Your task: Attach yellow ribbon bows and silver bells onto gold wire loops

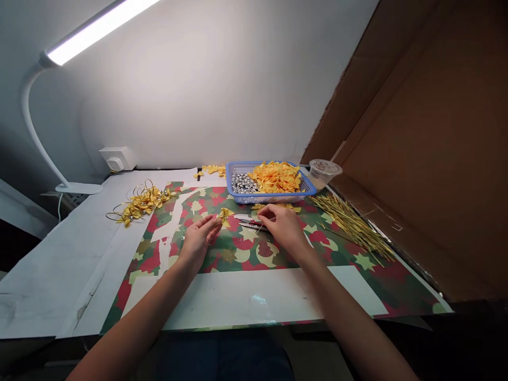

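Note:
My left hand (198, 235) is closed in a pinch around a small yellow ribbon flower (225, 216), its petals pointing up and to the right. To the right of it, my right hand (280, 225) has thumb and forefinger pressed together. A thin strand shows just below those fingertips, but what they hold is too small to make out. Between the hands, a pair of scissors (254, 227) with red on its handle lies on the patterned sheet, partly behind my right fingers. More yellow pieces (296, 209) lie beyond the right hand.
A blue basket (272, 198) holds silver beads (244, 183) and yellow petals (277, 177). Wired yellow flowers (145, 203) lie left, and gold-green stems (355, 225) right. A lidded plastic tub (323, 173) stands beside a cardboard wall (416, 159). A lamp (32, 124) stands back left.

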`<action>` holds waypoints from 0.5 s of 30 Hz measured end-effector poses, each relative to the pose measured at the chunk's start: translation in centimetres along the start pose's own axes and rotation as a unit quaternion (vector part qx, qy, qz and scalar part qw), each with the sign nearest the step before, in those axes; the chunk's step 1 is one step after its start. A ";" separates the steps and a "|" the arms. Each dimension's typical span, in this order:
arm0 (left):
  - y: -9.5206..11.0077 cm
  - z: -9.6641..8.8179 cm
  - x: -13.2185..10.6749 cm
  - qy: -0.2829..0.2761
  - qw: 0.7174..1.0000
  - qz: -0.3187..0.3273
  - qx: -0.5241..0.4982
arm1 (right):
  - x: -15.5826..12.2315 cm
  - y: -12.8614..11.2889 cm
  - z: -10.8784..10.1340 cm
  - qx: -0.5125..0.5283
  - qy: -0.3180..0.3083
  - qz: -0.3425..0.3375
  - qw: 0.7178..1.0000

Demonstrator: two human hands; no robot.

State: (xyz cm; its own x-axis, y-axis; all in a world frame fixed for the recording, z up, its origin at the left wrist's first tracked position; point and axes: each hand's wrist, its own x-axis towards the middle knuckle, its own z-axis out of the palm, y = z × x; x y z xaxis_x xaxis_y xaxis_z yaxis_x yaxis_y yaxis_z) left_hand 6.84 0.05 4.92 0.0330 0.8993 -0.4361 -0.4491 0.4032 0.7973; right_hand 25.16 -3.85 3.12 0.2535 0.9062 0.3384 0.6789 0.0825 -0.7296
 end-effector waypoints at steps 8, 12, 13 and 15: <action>-0.2 -0.3 0.0 -0.002 0.999 -0.020 -0.030 | 0.6 1.1 -0.9 -0.048 0.033 0.030 0.998; 0.0 -0.4 0.0 -0.016 0.999 -0.027 -0.040 | 0.6 1.1 -1.2 -0.023 0.020 0.041 0.999; 0.1 -0.4 0.0 -0.019 0.998 -0.030 -0.043 | 0.5 1.0 -1.3 -0.017 0.013 0.043 0.999; 0.4 -0.6 0.1 -0.025 0.998 -0.035 -0.047 | 0.3 0.5 -1.3 0.042 -0.035 0.052 0.997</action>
State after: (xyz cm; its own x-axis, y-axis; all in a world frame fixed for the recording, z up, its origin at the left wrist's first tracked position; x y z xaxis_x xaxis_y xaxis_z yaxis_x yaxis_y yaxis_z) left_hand 6.10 0.18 4.91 0.1098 0.8777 -0.4665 -0.5251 0.4497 0.7225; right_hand 26.50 -4.10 3.66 0.2687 0.9383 0.2177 0.5900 0.0184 -0.8072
